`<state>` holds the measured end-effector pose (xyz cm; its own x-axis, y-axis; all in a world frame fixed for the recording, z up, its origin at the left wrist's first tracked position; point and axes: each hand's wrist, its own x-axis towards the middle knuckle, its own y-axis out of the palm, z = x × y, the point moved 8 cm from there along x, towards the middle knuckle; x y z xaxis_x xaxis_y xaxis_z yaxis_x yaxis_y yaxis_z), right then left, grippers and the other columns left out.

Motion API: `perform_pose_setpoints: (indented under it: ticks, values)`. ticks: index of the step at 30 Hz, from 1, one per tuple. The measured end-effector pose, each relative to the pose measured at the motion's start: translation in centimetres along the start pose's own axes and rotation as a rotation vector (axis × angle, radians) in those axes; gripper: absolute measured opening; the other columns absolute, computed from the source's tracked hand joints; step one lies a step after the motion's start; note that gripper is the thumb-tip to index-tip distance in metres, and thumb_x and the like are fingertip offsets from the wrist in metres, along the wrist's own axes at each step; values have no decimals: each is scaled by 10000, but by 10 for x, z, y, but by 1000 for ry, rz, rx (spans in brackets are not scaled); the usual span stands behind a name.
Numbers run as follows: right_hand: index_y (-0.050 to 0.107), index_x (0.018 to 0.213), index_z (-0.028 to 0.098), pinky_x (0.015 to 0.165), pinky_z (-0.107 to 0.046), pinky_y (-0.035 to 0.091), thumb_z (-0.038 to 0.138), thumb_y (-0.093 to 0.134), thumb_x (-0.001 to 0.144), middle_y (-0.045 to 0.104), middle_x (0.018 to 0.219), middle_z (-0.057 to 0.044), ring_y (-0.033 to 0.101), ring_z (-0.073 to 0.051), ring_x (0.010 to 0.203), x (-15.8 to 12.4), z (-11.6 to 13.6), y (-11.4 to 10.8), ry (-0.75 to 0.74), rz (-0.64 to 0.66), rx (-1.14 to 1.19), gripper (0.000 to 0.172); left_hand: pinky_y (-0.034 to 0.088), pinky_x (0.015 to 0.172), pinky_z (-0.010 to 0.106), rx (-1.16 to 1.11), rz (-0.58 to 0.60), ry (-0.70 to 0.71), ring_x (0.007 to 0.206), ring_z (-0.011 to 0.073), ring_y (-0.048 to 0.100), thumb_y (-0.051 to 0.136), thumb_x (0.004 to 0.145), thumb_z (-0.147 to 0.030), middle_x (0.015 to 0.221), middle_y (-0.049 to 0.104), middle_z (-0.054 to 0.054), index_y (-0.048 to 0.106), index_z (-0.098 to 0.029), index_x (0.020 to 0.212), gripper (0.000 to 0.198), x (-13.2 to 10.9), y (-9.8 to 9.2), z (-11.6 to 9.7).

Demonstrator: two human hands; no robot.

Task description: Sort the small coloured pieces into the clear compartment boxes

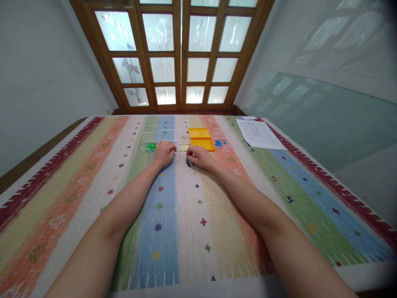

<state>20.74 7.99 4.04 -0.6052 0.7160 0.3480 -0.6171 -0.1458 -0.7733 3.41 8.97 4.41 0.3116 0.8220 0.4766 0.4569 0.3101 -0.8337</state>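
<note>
My right hand (200,156) is closed in a pinch near the middle of the table. A small dark blue piece (187,161) shows at its fingertips, too small to make out in detail. Left of it, my left hand (164,154) lies with curled fingers against a clear box of green pieces (151,147); whatever its fingers may hold is hidden. Between the hands sits a small clear box with pale pieces (184,147). Just beyond my right hand an orange-yellow box (200,132) stands with its lid open, with yellow pieces inside.
Right of the orange-yellow box is a clear box with blue pieces (219,143). Printed white paper (260,134) lies at the far right of the table. A striped, patterned cloth (158,248) covers the table. Wooden doors with glass panes (181,78) stand behind it.
</note>
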Motion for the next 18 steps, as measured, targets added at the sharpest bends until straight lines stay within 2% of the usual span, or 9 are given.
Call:
perform_pose_setpoints:
  ticks: [3, 7, 10, 14, 18]
  values:
    - [660, 907, 196, 782, -275, 413, 165, 618, 907, 660, 883, -21, 576, -174, 834, 0, 0, 3, 11, 33, 15, 52, 392, 956, 453, -1, -4, 8, 994, 262, 640, 538, 918, -169, 964, 739, 67, 728, -234, 847, 213, 0, 0, 0]
    - [700, 924, 194, 862, -306, 425, 168, 662, 920, 672, 950, -53, 576, -199, 927, 0, 10, 14, -94, 97, -51, 45, 393, 955, 447, -1, -7, 11, 993, 259, 639, 540, 919, -171, 971, 739, 66, 730, -230, 855, 210, 0, 1, 0]
    - [737, 951, 198, 920, -333, 437, 151, 639, 935, 681, 1012, -74, 585, -218, 996, 1, 12, 14, -146, 131, -66, 110, 393, 955, 444, -3, -21, 16, 989, 257, 639, 539, 919, -168, 963, 738, 63, 728, -230, 850, 210, 0, 0, 1]
    - [748, 965, 192, 912, -324, 446, 61, 595, 889, 690, 1022, -73, 599, -214, 988, 2, -1, -2, -87, 114, -50, 215, 391, 943, 441, -8, -25, 27, 980, 254, 641, 539, 918, -163, 960, 740, 58, 723, -229, 843, 209, -1, 1, 1]
    - [752, 973, 188, 822, -304, 427, 99, 628, 898, 701, 974, -69, 596, -202, 905, 1, -12, -9, 1, 161, -122, 170, 390, 936, 441, -5, -20, 31, 971, 254, 639, 540, 913, -158, 936, 736, 56, 722, -226, 830, 211, 0, 1, 0]
